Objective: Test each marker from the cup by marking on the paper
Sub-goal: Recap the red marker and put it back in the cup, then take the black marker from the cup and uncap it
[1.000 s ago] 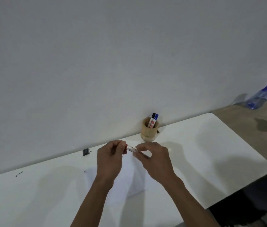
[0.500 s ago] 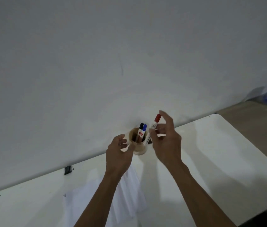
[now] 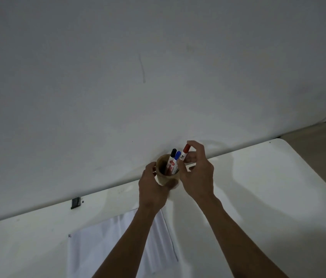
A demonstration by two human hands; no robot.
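A tan wooden cup (image 3: 163,178) stands on the white table (image 3: 268,187) by the wall. My left hand (image 3: 154,189) wraps around its left side. In the cup lean a black-capped marker (image 3: 172,157) and a blue-capped marker (image 3: 176,157). My right hand (image 3: 197,175) pinches a red-capped marker (image 3: 185,151) at the cup's right rim, cap up; its lower end is hidden behind my fingers. A white sheet of paper (image 3: 102,243) lies on the table in front of the cup, partly covered by my left forearm.
A plain grey wall rises right behind the cup. A small dark clip-like object (image 3: 75,203) sits at the table's back edge to the left. The table's rounded right corner (image 3: 278,140) borders a brownish floor.
Both hands rose from the paper to the cup. My left hand closed around the cup, and my right hand brought the capped red marker down to the cup's rim.
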